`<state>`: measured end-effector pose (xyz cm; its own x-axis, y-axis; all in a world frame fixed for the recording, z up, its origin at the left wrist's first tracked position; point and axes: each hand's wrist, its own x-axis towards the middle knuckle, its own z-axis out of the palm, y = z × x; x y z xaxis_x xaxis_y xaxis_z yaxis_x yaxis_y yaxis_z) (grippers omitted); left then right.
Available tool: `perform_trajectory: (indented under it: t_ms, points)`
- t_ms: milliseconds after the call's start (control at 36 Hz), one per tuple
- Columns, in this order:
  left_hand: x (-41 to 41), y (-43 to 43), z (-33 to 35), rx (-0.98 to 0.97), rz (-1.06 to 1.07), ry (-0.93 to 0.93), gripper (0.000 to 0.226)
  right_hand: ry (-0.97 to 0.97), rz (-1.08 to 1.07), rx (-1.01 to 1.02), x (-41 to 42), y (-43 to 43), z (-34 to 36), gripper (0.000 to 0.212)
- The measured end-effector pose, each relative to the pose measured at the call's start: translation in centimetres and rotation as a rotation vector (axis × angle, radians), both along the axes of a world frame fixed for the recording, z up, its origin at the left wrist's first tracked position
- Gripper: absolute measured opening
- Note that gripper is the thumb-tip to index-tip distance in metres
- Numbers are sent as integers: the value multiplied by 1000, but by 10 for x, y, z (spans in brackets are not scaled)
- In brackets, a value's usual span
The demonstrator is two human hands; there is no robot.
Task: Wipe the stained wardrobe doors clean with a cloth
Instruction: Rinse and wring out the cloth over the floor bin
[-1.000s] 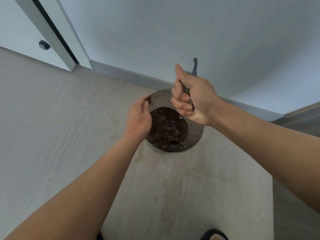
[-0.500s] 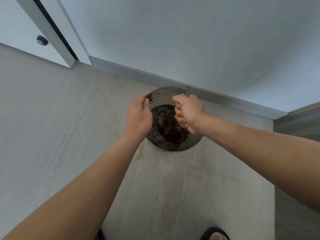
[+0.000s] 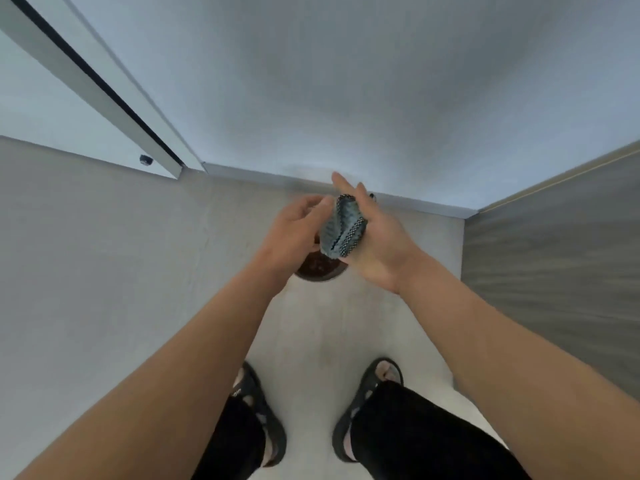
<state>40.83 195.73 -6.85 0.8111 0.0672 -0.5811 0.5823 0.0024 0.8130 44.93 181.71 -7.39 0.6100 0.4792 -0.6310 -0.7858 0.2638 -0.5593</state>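
A wadded blue-grey patterned cloth (image 3: pixel 342 229) lies against the palm side of my right hand (image 3: pixel 375 245), whose fingers are stretched out; the thumb tip shows under the cloth's lower edge and pinches it. My left hand (image 3: pixel 292 228) is just left of it, fingers loosely curved, fingertips touching the cloth's upper left edge. Both hands hover over a metal bucket (image 3: pixel 320 270) of dark water on the floor, mostly hidden by them. The pale wardrobe door (image 3: pixel 346 81) rises straight ahead.
A dark gap between door panels (image 3: pixel 104 86) runs diagonally at the upper left, with a small dark knob (image 3: pixel 145 159) near the floor. A grey wood-grain panel (image 3: pixel 554 258) stands on the right. My feet in black sandals (image 3: pixel 263 420) stand on pale floor tiles.
The view has pulled back and up, so the bucket looks smaller and my feet show. My left hand has left the bucket rim, and my right hand has unclenched from its fist round the cloth.
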Motion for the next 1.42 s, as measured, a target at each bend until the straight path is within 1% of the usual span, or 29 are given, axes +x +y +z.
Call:
perform_trajectory:
  t_ms: [28,56,83,111,167,222,278,333,389,417,444,500,556,583,639,667,695,722,778,833,889,945,1000,1056,1139,1195,1250,1306,1417]
  points:
    - [-3,-2,45,-33,-36,34,33,-4,-18,-5,-7,-10,45,47]
    - [-7,-1,72,-51,-71,38,33,4,-60,4,-15,-16,76,47]
    - [-8,-3,128,-61,-143,36,31,-6,-78,-33,-21,-30,133,48]
    - [-13,-1,152,-54,-188,32,25,-5,-94,-39,-31,-34,160,49]
    - [-22,-5,247,-41,-336,11,9,-38,-135,-107,-46,-50,259,50]
    - [-34,-9,319,-85,-425,6,20,-79,-156,-130,-65,-59,336,49]
    - [-49,-16,388,-169,-482,-66,23,-143,-199,-170,-87,-65,411,51]
    - [-62,-23,437,-254,-451,-142,24,-205,-232,-254,-109,-74,460,52]
    - [-72,-30,474,-314,-393,-188,25,-277,-307,-356,-131,-88,495,55]
    - [-78,-36,497,-312,-407,-222,25,-299,-373,-412,-149,-97,519,52]
    - [-87,-42,521,-299,-437,-257,25,-310,-439,-442,-169,-105,540,42]
    - [-102,-55,551,-232,-500,-350,22,-317,-514,-460,-204,-117,570,17]
    - [-117,-70,576,-184,-561,-426,23,-335,-532,-507,-237,-124,599,16]
    - [-123,-75,582,-169,-587,-447,26,-341,-497,-534,-249,-124,607,20]
    - [-148,-98,605,-136,-702,-513,33,-374,-406,-658,-291,-133,633,45]
    - [-159,-110,612,-125,-745,-553,38,-411,-346,-746,-309,-137,644,53]
    - [-169,-121,618,-124,-777,-580,43,-462,-320,-838,-325,-142,651,50]
    - [-177,-129,620,-130,-786,-587,49,-509,-336,-912,-337,-146,656,40]
    - [-200,-155,625,-187,-806,-543,52,-574,-446,-982,-369,-166,664,22]
    - [-225,-186,625,-380,-766,-398,48,-587,-519,-998,-399,-193,663,17]
    - [-247,-215,623,-603,-704,-187,45,-559,-551,-1012,-427,-220,657,13]
    - [-272,-253,619,-676,-762,-50,47,-523,-609,-1015,-460,-251,650,6]
    - [-299,-294,611,-624,-953,-8,46,-514,-696,-1029,-494,-285,640,7]
    - [-318,-324,606,-527,-1084,-6,42,-504,-747,-1031,-520,-313,632,14]
    - [-356,-390,601,-398,-1175,-66,24,-490,-749,-930,-573,-377,624,35]
    - [-379,-433,603,-323,-1224,-143,17,-396,-787,-825,-604,-418,623,45]
    - [-398,-470,607,-243,-1247,-218,19,-325,-789,-786,-622,-450,627,36]
    - [-423,-516,615,-170,-1278,-300,22,-308,-742,-865,-642,-491,634,23]
    - [-456,-586,630,-109,-1295,-442,28,-413,-592,-872,-663,-552,649,21]
